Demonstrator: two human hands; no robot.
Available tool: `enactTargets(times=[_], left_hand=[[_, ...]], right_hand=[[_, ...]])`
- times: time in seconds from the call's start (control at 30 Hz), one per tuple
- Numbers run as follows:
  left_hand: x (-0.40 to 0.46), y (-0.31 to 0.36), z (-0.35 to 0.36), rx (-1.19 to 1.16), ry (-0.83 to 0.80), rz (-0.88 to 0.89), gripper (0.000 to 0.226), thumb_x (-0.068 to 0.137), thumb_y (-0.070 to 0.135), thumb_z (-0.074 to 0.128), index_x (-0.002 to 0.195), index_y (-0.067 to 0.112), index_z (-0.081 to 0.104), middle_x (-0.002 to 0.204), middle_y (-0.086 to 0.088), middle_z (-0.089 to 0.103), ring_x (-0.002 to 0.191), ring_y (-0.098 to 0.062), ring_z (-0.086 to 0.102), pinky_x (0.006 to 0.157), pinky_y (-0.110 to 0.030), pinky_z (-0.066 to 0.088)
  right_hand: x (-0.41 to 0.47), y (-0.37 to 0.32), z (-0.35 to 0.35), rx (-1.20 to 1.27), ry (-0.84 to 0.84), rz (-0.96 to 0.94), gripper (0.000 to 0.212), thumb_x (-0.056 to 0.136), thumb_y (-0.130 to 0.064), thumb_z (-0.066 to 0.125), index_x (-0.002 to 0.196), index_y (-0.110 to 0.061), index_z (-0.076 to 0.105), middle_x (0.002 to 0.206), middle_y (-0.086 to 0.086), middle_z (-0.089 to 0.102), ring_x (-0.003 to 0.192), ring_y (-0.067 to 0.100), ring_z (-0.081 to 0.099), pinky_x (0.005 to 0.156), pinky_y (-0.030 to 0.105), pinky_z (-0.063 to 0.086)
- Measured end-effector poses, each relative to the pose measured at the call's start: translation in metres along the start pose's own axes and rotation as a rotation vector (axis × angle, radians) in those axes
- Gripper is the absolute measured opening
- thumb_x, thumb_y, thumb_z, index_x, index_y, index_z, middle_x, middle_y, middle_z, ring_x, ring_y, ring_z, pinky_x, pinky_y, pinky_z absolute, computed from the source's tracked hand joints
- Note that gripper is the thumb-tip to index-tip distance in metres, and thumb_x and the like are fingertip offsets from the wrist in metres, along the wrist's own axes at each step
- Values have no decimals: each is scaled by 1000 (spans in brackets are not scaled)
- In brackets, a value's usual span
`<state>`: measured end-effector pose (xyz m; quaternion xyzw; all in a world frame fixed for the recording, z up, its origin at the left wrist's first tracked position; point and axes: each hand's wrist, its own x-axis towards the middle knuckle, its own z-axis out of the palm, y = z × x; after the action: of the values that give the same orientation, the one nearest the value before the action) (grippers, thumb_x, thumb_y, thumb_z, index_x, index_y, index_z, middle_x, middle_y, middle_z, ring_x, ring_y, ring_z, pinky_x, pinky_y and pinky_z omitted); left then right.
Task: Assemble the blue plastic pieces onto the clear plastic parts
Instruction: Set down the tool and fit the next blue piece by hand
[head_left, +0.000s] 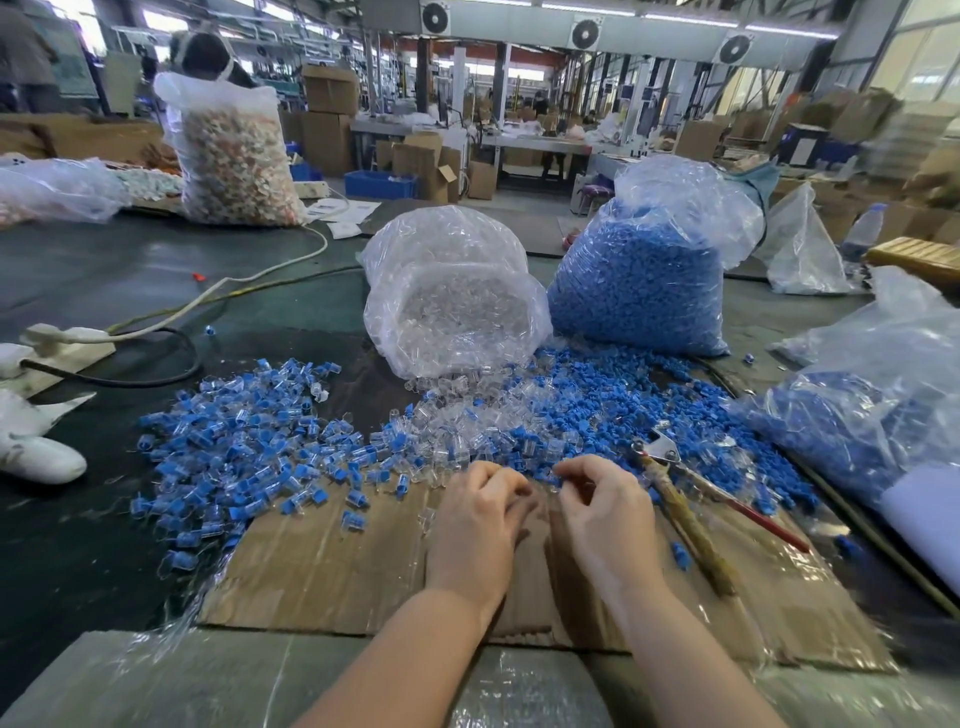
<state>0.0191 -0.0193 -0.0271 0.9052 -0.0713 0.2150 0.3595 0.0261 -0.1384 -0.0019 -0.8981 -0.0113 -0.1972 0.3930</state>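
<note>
Loose clear plastic parts spill from an open clear bag at the table's middle. Loose blue plastic pieces lie to their right, below a full bag of blue pieces. A heap of joined blue-and-clear pieces covers the left. My left hand and my right hand hover side by side over the cardboard, fingers curled at the edge of the pile. What the fingertips pinch is too small and blurred to tell.
Pliers with a red handle lie right of my right hand. Another bag of blue pieces sits at the far right. A power strip and cables lie at the left, with white cloth beside them. A person works beyond a tall filled bag.
</note>
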Motion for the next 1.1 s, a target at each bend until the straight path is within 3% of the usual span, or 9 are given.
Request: enactTargets(times=[0.1, 0.17, 0.27, 0.47, 0.53, 0.67, 0.83, 0.97, 1.1], left_hand=[[1, -2, -4, -119, 28, -131, 11, 88, 28, 60, 95, 22, 65, 94, 11, 55, 84, -3, 53, 75, -15, 43], [2, -3, -6, -187, 81, -200, 7, 84, 26, 65, 90, 23, 65, 88, 13, 53, 76, 2, 52, 67, -6, 40], [3, -5, -7, -260, 105, -252, 10, 79, 21, 72, 88, 20, 68, 85, 14, 52, 73, 4, 53, 66, -1, 40], [1, -6, -9, -261, 1, -213, 21, 82, 15, 68, 103, 18, 68, 87, 15, 54, 84, -2, 57, 76, -11, 48], [-1, -5, -9, -311, 21, -247, 17, 80, 16, 70, 95, 22, 67, 82, 16, 57, 76, 3, 56, 67, -6, 45], [-1, -5, -9, -422, 71, -312, 17, 77, 15, 73, 74, 27, 61, 70, 11, 62, 66, 6, 57, 60, -5, 43], [-1, -6, -11, -462, 37, -325, 27, 83, 13, 67, 75, 38, 60, 75, 12, 66, 72, 0, 63, 63, -9, 48], [-1, -7, -12, -488, 24, -329, 27, 84, 11, 65, 80, 37, 59, 78, 11, 66, 74, -1, 63, 65, -10, 49], [0, -6, -12, -483, 29, -310, 25, 83, 9, 66, 77, 32, 59, 75, 9, 64, 70, 5, 60, 62, -6, 46]], right_hand=[[-5, -3, 11, 7, -18, -29, 13, 85, -6, 61, 91, -14, 69, 87, -5, 65, 83, 10, 56, 74, 15, 39], [-9, -3, 16, 9, -7, -58, 13, 85, -7, 61, 91, -16, 69, 88, -6, 65, 83, 10, 57, 77, 20, 42], [-16, -1, 18, 17, 8, -92, 14, 86, -7, 61, 92, -17, 69, 87, -6, 64, 82, 11, 58, 77, 28, 48], [-20, 0, 18, 4, 60, -143, 15, 85, -5, 63, 95, -14, 69, 86, -5, 65, 82, 12, 58, 76, 25, 46], [-21, 0, 18, 10, 64, -146, 14, 84, -5, 64, 94, -13, 69, 86, -4, 66, 81, 11, 58, 75, 22, 44], [-23, 0, 17, 38, 82, -133, 13, 83, -5, 65, 92, -15, 69, 84, -9, 65, 77, 4, 54, 71, 3, 34], [-24, 1, 17, 76, 102, -125, 13, 83, -5, 66, 90, -15, 69, 81, -12, 61, 78, 6, 56, 72, 11, 39], [-24, 0, 17, 72, 102, -160, 12, 81, -4, 68, 88, -14, 70, 80, -10, 63, 77, 9, 58, 72, 21, 45], [-25, -1, 15, 63, 78, -184, 12, 78, -4, 70, 83, -15, 69, 77, -9, 65, 73, 7, 57, 68, 11, 41]])
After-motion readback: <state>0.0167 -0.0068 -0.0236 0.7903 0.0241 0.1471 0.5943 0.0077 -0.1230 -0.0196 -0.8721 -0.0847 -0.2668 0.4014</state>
